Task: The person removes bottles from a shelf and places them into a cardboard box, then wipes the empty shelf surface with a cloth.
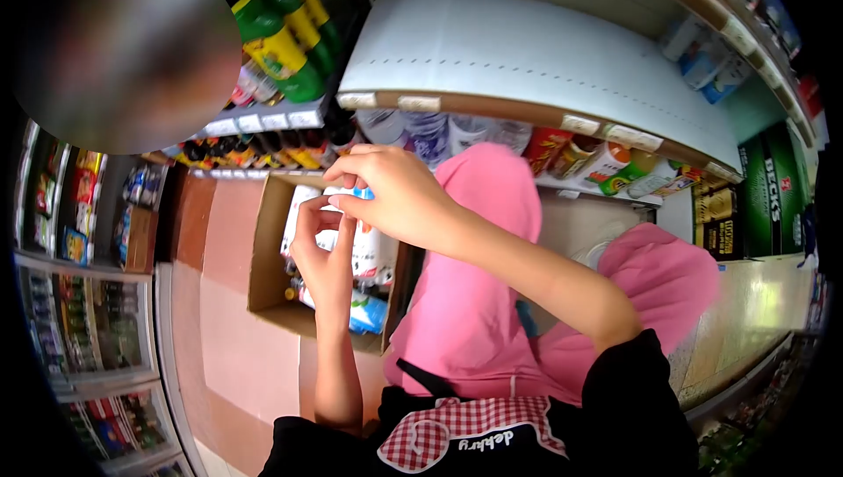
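Over an open cardboard box (261, 257), my two hands meet at the fingertips. My left hand (322, 244) comes up from below with thumb and fingers curled into a pinch. From the right side reaches my right hand (382, 180), its fingers bent and pressed toward the left fingertips. Whatever lies between the fingers is too small or hidden to name. Beneath them in the box lie white packages (372, 253) with dark and red print, partly covered by the hands. A blue-and-white package (367, 312) rests at the box's near end.
A pale shelf (527, 51) stretches ahead, with wrapped bottles (428, 134) and colourful packs (606, 163) below it. Green bottles with yellow labels (281, 46) stand at upper left. A green Beck's carton (774, 187) stands at right. My pink-clad knees (487, 213) flank the box's right side.
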The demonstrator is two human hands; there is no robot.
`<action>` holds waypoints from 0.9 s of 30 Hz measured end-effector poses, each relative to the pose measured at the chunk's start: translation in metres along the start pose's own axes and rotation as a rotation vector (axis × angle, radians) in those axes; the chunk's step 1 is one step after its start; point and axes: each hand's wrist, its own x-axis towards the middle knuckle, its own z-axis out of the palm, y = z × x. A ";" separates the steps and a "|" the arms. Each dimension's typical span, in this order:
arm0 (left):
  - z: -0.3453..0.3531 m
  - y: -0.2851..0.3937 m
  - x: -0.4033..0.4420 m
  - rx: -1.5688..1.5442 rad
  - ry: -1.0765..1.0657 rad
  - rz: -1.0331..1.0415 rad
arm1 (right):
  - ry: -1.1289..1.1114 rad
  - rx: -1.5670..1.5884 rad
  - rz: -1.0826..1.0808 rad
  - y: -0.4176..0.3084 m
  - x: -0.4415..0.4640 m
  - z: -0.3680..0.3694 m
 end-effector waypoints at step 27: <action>0.401 0.209 -0.012 -0.285 -0.918 0.380 | 1.404 -0.321 0.268 0.206 -0.230 -0.427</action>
